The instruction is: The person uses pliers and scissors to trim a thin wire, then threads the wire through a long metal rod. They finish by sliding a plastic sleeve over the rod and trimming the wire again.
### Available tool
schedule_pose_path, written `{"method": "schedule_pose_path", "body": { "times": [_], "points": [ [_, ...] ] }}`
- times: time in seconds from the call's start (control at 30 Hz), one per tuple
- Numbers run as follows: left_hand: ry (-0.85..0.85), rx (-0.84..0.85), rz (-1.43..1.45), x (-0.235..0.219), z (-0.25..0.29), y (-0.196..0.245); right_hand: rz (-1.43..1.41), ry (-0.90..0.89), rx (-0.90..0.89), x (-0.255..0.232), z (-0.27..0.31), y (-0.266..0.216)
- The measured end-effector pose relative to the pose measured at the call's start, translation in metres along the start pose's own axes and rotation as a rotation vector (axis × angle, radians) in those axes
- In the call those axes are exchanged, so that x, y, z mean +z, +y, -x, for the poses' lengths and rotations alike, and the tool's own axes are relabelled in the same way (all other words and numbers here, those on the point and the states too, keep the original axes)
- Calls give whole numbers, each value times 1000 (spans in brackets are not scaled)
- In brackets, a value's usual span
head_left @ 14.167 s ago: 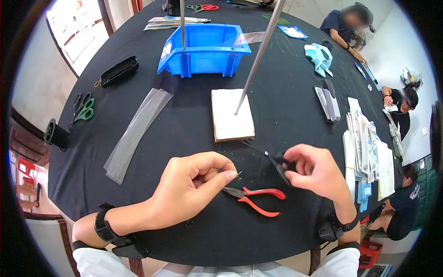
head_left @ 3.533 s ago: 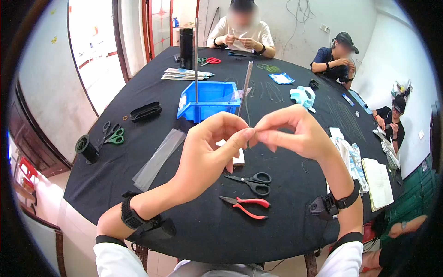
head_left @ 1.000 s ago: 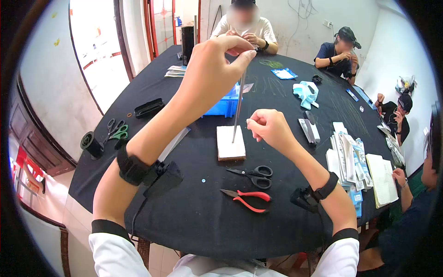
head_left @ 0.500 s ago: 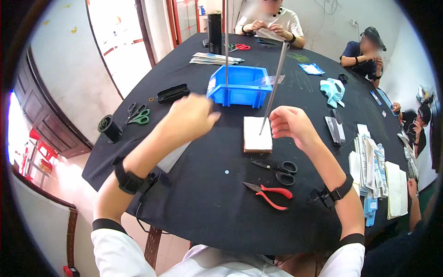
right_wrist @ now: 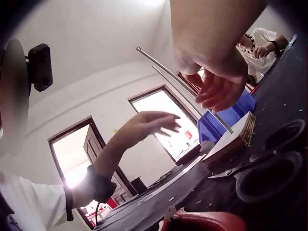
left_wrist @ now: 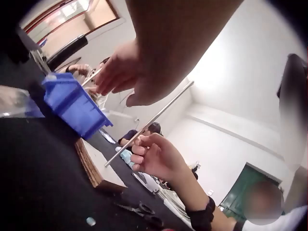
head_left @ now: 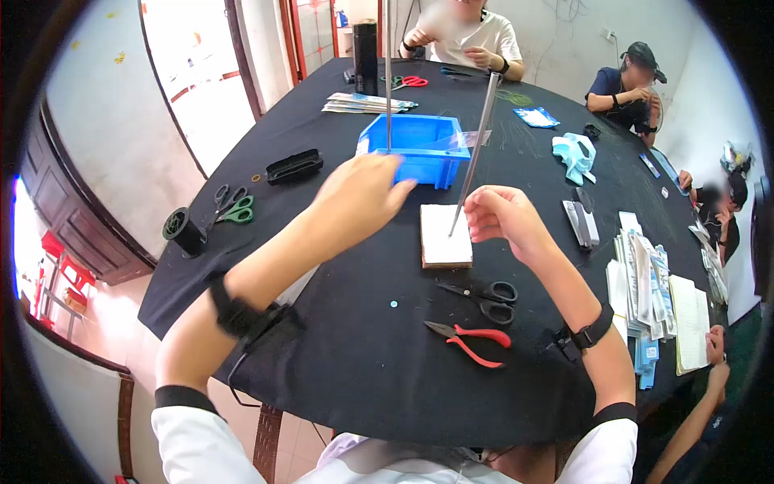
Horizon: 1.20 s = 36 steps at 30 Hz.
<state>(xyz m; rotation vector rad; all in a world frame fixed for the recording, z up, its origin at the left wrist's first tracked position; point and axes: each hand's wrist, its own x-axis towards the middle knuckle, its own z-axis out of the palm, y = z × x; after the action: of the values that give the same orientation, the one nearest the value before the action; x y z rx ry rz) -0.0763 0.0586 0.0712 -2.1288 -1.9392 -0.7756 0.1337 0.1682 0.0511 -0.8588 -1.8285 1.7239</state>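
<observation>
My left hand [head_left: 359, 192] hovers above the table, before the blue bin [head_left: 442, 173], blurred by motion. Its fingers extend loosely with the thumb apart, and nothing shows in them. My right hand [head_left: 506, 219] is beside a slanted metal rod [head_left: 476, 149] that rises from a white-topped block [head_left: 438, 246]. Its fingers bend loosely, the tips close by the rod, with no object visible between them. In the right wrist view the rod passes behind these fingers. Nearer me lie black scissors [head_left: 498, 303] and red-handled pliers [head_left: 477, 332]. A small pale disc [head_left: 393, 304] rests left of them.
Another upright rod [head_left: 389, 81] overlaps the bin. Leftward are a black spool [head_left: 184, 231], green-handled scissors [head_left: 239, 210] and a black case [head_left: 293, 166]. A stapler [head_left: 580, 223], stacked packets [head_left: 637, 270] and a notebook [head_left: 687, 323] sit right. Other people sit around the table.
The right hand has put the black scissors down. Both hands met in a pinch before the rod, then parted. The left hand rose high, then came down; its fingers and the right's have loosened.
</observation>
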Motion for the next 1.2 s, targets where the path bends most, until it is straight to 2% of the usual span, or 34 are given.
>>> {"method": "schedule_pose_path", "body": {
  "times": [0.03,0.1,0.17,0.2,0.23,0.3,0.37,0.43,0.5,0.57,0.63,0.7,0.77,0.9,0.93,1.03,1.13,1.17,1.2],
  "points": [
    [38,49,63,15,-21,2,-2,-9,-4,1,1,0],
    [45,35,36,55,-57,0,-2,-27,-24,3,2,-1],
    [204,106,132,88,-85,-1,-4,-23,-38,3,2,1],
    [145,101,123,95,-93,-2,-13,-23,-36,3,0,2],
    [193,65,165,99,-96,2,-23,-23,-31,2,0,3],
    [129,-120,166,106,-102,0,-20,-32,-26,2,2,2],
    [281,-106,210,91,-97,8,-27,-41,-30,3,2,0],
    [560,53,398,78,-94,2,-14,-28,-88,3,3,2],
    [504,-101,839,42,-79,13,13,-29,-115,5,4,4],
    [323,-292,1024,11,-57,19,59,-39,-114,6,7,1],
    [223,-387,1105,-4,-39,18,105,-15,-105,8,11,-3],
    [165,-412,1116,-4,-28,18,77,-7,-141,10,13,1],
    [145,-408,1111,0,-23,18,31,-60,-84,13,22,-6],
    [148,-395,1142,21,-27,19,-70,-157,-34,12,24,-8],
    [152,-396,1091,25,-28,21,-77,-130,-3,13,24,-9],
    [213,-313,1132,31,-28,23,27,-130,-20,10,20,-9],
    [78,-485,1146,34,-16,28,104,-77,-118,9,14,-6],
    [-84,-567,1065,35,-10,29,95,-79,-123,8,13,-4],
    [-234,-554,1060,36,-3,32,86,-80,-130,8,13,-2]
  ]
}}
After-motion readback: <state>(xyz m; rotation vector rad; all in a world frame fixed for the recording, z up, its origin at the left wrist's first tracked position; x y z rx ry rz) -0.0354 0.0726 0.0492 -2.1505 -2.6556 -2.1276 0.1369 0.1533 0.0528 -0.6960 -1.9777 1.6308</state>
